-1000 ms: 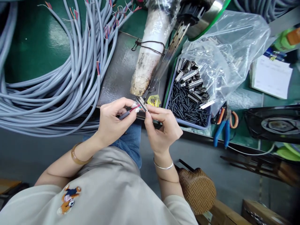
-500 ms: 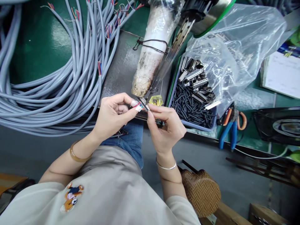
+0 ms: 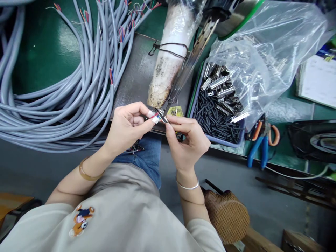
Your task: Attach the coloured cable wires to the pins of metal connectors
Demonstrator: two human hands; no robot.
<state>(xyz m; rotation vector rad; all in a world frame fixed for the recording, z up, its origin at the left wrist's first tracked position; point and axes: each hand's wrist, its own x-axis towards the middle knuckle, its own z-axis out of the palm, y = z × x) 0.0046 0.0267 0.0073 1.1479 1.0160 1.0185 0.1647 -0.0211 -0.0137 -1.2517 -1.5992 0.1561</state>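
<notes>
My left hand (image 3: pixel 128 122) pinches thin coloured wires (image 3: pixel 156 114) between thumb and forefinger. In my right hand (image 3: pixel 187 141), the thumb and fingertips grip one end of a small multi-pin connector (image 3: pixel 162 114). The wires meet the connector's row of pins, and both hands are close together at the bench edge. Just above the connector hangs the lower end of a soldering iron (image 3: pixel 204 38) with a perforated metal shaft. Whether its tip touches the pins I cannot tell. A plastic-wrapped white tube (image 3: pixel 168 66), tied with a dark cord, ends beside it.
Grey cables (image 3: pixel 86 80) with stripped ends cover the left bench. On the right, a blue bin (image 3: pixel 190 110) holds black sleeves (image 3: pixel 210 119) and metal connectors (image 3: pixel 223 87), partly under a clear bag (image 3: pixel 273 52). Blue-handled pliers (image 3: pixel 258 150) and a woven stool (image 3: pixel 231 217) are farther right.
The view has shifted slightly, so the bin, bag and pliers appear a little farther right. Both hands keep the same grips, with only slight movement at the connector.
</notes>
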